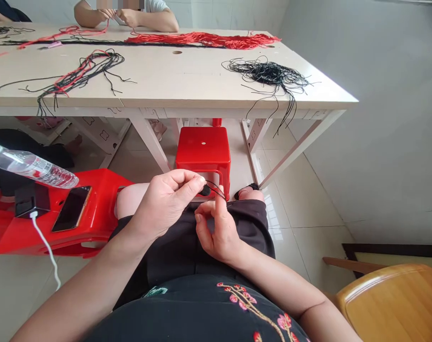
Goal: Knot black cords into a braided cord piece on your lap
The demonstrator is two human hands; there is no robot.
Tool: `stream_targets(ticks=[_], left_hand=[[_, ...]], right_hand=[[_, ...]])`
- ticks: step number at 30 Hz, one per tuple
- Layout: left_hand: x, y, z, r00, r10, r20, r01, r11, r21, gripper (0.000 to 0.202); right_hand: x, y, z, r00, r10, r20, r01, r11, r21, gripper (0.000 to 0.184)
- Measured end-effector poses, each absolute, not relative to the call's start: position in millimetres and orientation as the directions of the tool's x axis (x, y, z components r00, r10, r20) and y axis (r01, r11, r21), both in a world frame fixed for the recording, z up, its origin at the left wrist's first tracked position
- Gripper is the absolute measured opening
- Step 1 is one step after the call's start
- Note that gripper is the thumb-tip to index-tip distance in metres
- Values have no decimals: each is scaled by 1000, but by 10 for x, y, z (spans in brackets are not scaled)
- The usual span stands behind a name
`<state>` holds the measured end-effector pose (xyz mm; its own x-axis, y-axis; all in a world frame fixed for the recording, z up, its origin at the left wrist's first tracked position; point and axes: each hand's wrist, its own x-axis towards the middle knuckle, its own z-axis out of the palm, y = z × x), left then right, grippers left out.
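My left hand (171, 199) is closed, thumb and forefinger pinching a thin black cord (216, 185) above my lap. From that pinch the cord runs in a small loop to my right hand (219, 232), where it passes around the raised index finger. The other right fingers are curled in, with the thumb beside them; whether they also grip a cord end is hidden. Ahead on the table lie a tangled bundle of black cords (269, 73), a bundle of black and red cords (82, 71) and a long red hank (201, 39).
The table (173, 85) stands in front, a red stool (203, 145) beneath its edge. At left, another red stool (98, 204) carries a phone (72, 209), a charger (32, 199) and a bottle (33, 166). A person (130, 18) sits opposite. A wooden chair (397, 304) is at right.
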<state>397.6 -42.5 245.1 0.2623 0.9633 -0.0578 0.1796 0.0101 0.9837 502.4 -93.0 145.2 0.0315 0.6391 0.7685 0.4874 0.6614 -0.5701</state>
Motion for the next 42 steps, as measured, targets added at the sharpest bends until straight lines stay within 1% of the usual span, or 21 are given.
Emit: stream_targets(ticks=[3, 6, 9, 10, 12, 14, 16, 17, 18, 19, 21, 22, 23, 25, 27, 31, 34, 36, 38, 39, 42], left_hand=[[3963, -416, 2454, 251, 966, -56, 160, 16, 987, 15], [3946, -424, 2460, 248, 968, -46, 162, 5, 987, 14], [3941, -450, 2458, 270, 962, -48, 170, 1, 985, 14], [3942, -461, 2456, 287, 957, -53, 168, 5, 986, 14], [3944, -477, 2453, 322, 945, -64, 159, 13, 987, 14], [3944, -482, 2451, 340, 937, -80, 144, 32, 989, 14], [3941, -473, 2447, 335, 937, -103, 115, 68, 991, 14], [3939, -463, 2444, 326, 938, -116, 100, 88, 991, 14], [3937, -453, 2439, 314, 941, -127, 88, 104, 991, 14], [3936, -442, 2435, 300, 945, -132, 80, 114, 990, 14], [3936, -426, 2429, 269, 955, -123, 80, 105, 991, 14], [3938, -423, 2428, 258, 960, -113, 84, 94, 992, 14], [3940, -423, 2429, 250, 963, -99, 87, 80, 993, 13], [3943, -434, 2435, 249, 965, -82, 91, 61, 994, 13], [3945, -451, 2443, 259, 963, -79, 87, 58, 995, 13], [3946, -470, 2447, 254, 965, -69, 72, 52, 996, 14], [3947, -474, 2445, 250, 966, -66, 93, 44, 995, 15], [3947, -482, 2441, 257, 964, -72, 115, 44, 992, 17], [3946, -493, 2431, 268, 960, -77, 126, 45, 991, 18], [3943, -497, 2424, 274, 958, -81, 129, 47, 991, 18], [3923, -486, 2403, 272, 958, -93, 135, 58, 989, 18]], right_hand=[[5032, -962, 1448, 3, 603, 797, 522, 679, -516, 75], [5035, -971, 1447, 24, 601, 799, 538, 665, -517, 77], [5077, -930, 1488, 109, 598, 794, 587, 605, -537, 80], [5102, -905, 1513, 146, 593, 792, 614, 573, -542, 78], [5160, -848, 1566, 201, 602, 773, 627, 527, -573, 66], [5211, -800, 1603, 194, 681, 707, 515, 542, -664, 51], [5238, -785, 1610, 157, 779, 607, 325, 540, -776, 42], [5241, -795, 1605, 165, 797, 581, 274, 529, -803, 40], [5238, -817, 1598, 204, 782, 589, 279, 530, -800, 37], [5228, -847, 1590, 255, 732, 632, 335, 546, -767, 34], [5190, -918, 1582, 265, 605, 751, 481, 591, -647, 32], [5163, -949, 1581, 209, 581, 787, 520, 615, -592, 35], [5130, -972, 1581, 132, 590, 797, 528, 638, -560, 41], [5057, -985, 1577, -6, 650, 760, 500, 660, -561, 56], [4986, -962, 1560, -57, 682, 729, 503, 650, -569, 69], [4908, -904, 1497, -48, 646, 761, 554, 652, -518, 81], [4912, -895, 1471, -3, 605, 796, 588, 645, -488, 82], [4942, -888, 1493, 81, 598, 797, 614, 600, -513, 81], [4993, -868, 1548, 187, 608, 772, 632, 527, -568, 76], [5026, -854, 1583, 230, 614, 755, 629, 498, -597, 69], [5139, -821, 1666, 268, 664, 698, 532, 503, -682, 27]])
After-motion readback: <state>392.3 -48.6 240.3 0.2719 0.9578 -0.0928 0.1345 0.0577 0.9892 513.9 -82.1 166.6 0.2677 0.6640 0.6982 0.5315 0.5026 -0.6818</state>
